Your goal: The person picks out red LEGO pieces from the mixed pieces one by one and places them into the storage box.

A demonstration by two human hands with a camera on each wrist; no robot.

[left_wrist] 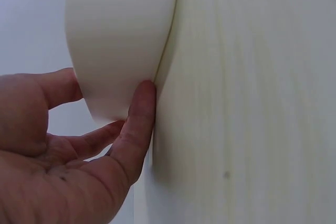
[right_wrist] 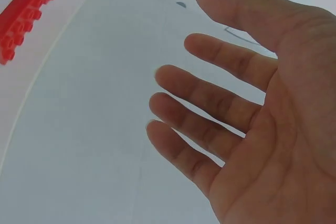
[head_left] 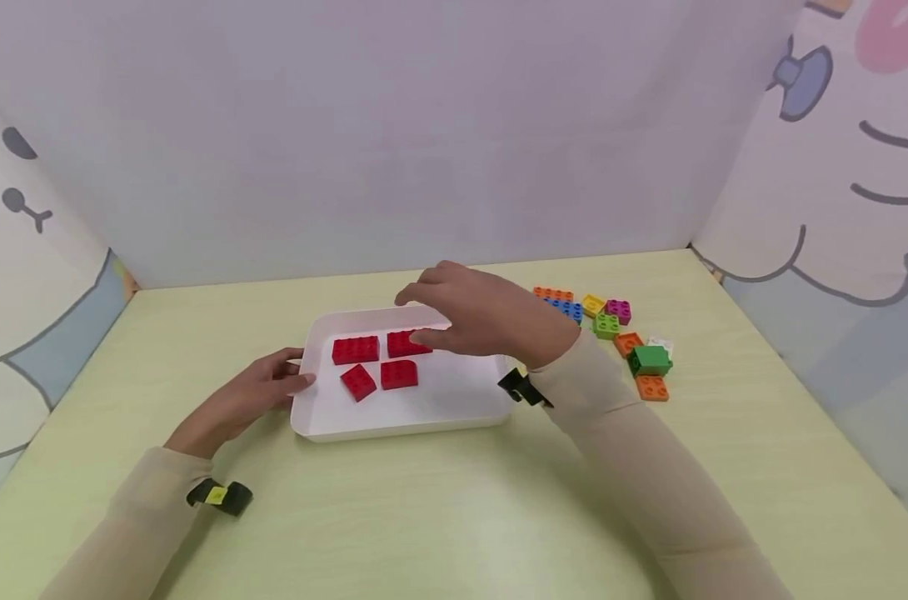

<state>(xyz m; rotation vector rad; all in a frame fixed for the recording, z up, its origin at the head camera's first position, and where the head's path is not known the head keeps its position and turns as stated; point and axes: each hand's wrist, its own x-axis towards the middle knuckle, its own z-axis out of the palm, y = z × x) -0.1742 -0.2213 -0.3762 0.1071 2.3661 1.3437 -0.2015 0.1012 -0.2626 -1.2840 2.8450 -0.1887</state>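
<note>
In the head view, your left hand (head_left: 247, 397) grips the white tray (head_left: 461, 396), which holds four red bricks (head_left: 399, 375). Your right hand (head_left: 491, 315) hovers over it, fingers loosely parted, holding nothing; coloured bricks (head_left: 651, 361) lie outside that wrist. The left wrist view shows your fingers pinching the tray's smooth, curved wall on the wood-grained table (left_wrist: 252, 103). The right wrist view shows round brick studs beyond your spread fingers.

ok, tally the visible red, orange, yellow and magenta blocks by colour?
Red blocks, in the white tray: 4
Orange blocks, outside it: 3
Yellow block, outside it: 1
Magenta block, outside it: 1
Total: 9 visible; the right arm may hide more.
</note>
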